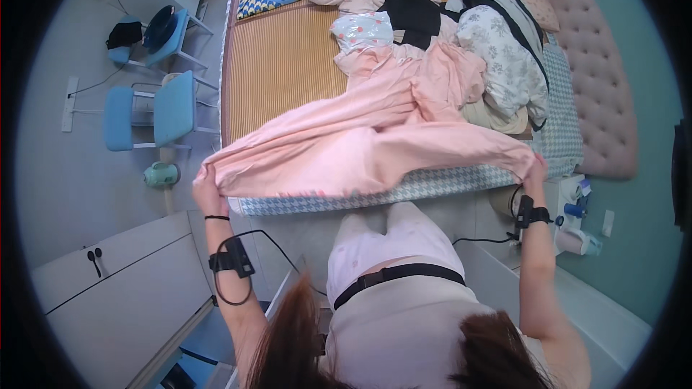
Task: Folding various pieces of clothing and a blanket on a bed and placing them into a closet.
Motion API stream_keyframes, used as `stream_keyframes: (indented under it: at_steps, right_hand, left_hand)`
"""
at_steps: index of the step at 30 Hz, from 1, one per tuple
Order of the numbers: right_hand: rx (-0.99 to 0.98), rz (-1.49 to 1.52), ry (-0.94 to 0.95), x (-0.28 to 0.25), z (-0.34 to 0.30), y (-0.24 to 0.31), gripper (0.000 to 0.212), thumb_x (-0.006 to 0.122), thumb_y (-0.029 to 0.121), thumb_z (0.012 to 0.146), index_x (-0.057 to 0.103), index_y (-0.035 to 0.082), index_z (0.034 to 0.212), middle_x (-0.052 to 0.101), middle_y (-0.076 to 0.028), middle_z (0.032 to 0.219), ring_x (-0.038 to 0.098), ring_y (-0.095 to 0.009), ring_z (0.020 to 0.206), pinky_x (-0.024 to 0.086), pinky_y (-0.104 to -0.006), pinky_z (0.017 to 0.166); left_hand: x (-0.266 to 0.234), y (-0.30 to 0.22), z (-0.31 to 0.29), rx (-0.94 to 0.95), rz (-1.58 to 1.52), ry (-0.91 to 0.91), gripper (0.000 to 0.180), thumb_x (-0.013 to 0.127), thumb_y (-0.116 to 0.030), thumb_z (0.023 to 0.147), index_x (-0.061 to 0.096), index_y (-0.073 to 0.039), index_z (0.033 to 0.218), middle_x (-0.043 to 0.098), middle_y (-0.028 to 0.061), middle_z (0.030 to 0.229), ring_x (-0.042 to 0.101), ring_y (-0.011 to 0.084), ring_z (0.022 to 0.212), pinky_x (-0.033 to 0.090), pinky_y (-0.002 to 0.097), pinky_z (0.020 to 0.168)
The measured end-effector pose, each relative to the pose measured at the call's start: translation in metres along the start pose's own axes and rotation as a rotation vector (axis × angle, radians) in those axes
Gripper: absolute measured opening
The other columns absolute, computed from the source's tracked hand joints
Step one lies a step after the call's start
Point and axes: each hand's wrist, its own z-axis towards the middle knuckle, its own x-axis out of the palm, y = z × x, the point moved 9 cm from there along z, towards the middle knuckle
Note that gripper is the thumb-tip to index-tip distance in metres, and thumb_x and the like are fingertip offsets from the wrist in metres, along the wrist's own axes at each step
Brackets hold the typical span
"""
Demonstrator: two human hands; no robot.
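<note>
A large pale pink cloth [339, 148] stretches across the near end of the bed, pulled wide between my two hands. Its left corner is bunched in my closed left hand [210, 184]. My right hand [535, 173] grips the opposite corner. Whether the cloth is a garment or a cover I cannot tell. Its far part lies crumpled among other fabrics. Close by are a spotted plastic-looking packet [362, 31], a black garment [408, 9] and a white leaf-patterned cloth [499, 50].
The bed carries a brown slatted mat [277, 75] and a tufted headboard [595, 65] on the right. Blue chairs [175, 109] and a light green kettle [161, 174] stand left. A white cabinet [122, 274] is near left, a small side table [569, 191] right.
</note>
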Motion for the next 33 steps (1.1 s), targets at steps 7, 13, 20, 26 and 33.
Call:
stream_keyframes:
  at_steps: [7, 13, 20, 26, 33]
  right_hand:
    - [0.206, -0.414, 0.824, 0.176, -0.161, -0.029, 0.043, 0.062, 0.008, 0.084, 0.048, -0.001, 0.123, 0.062, -0.009, 0.103, 0.062, -0.016, 0.088, 0.050, -0.0279, 0.079]
    - [-0.202, -0.624, 1.503, 0.286, -0.344, -0.019, 0.062, 0.065, 0.026, 0.085, 0.038, 0.001, 0.134, 0.047, -0.013, 0.131, 0.045, -0.018, 0.121, 0.041, -0.0343, 0.096]
    - [0.012, -0.322, 0.659, 0.256, -0.244, 0.065, 0.043, 0.056, 0.033, 0.092, 0.050, 0.001, 0.119, 0.056, -0.007, 0.115, 0.055, -0.015, 0.103, 0.046, -0.0292, 0.086]
    - [-0.433, 0.066, 0.685, 0.227, -0.224, 0.223, 0.047, 0.045, 0.030, 0.098, 0.039, 0.000, 0.133, 0.049, -0.013, 0.129, 0.050, -0.020, 0.117, 0.041, -0.0342, 0.098]
    - [-0.311, -0.001, 0.286, 0.135, -0.066, 0.182, 0.041, 0.044, 0.029, 0.098, 0.046, -0.001, 0.126, 0.055, -0.011, 0.121, 0.055, -0.018, 0.109, 0.047, -0.0314, 0.090]
  left_hand:
    - [0.144, 0.026, -0.050, -0.079, -0.117, 0.423, 0.029, 0.050, -0.021, 0.095, 0.059, 0.005, 0.104, 0.063, 0.0072, 0.091, 0.061, 0.0126, 0.079, 0.050, 0.0247, 0.070]
    - [0.319, -0.063, -0.196, 0.036, -0.231, 0.948, 0.036, 0.055, -0.014, 0.090, 0.051, 0.003, 0.122, 0.057, 0.0081, 0.115, 0.055, 0.0131, 0.105, 0.043, 0.0256, 0.091]
    - [0.264, 0.008, -0.128, -0.227, 0.003, 0.706, 0.033, 0.060, -0.016, 0.088, 0.052, 0.001, 0.115, 0.061, 0.0096, 0.112, 0.058, 0.0159, 0.104, 0.046, 0.0292, 0.090]
    - [0.182, 0.123, -0.109, -0.637, -0.002, 0.535, 0.026, 0.056, -0.014, 0.089, 0.053, 0.001, 0.110, 0.061, 0.0101, 0.106, 0.060, 0.0178, 0.098, 0.050, 0.0312, 0.085]
    - [0.133, 0.181, -0.077, -0.745, -0.079, 0.400, 0.023, 0.056, -0.011, 0.088, 0.053, 0.000, 0.108, 0.060, 0.0098, 0.106, 0.059, 0.0208, 0.098, 0.051, 0.0356, 0.083]
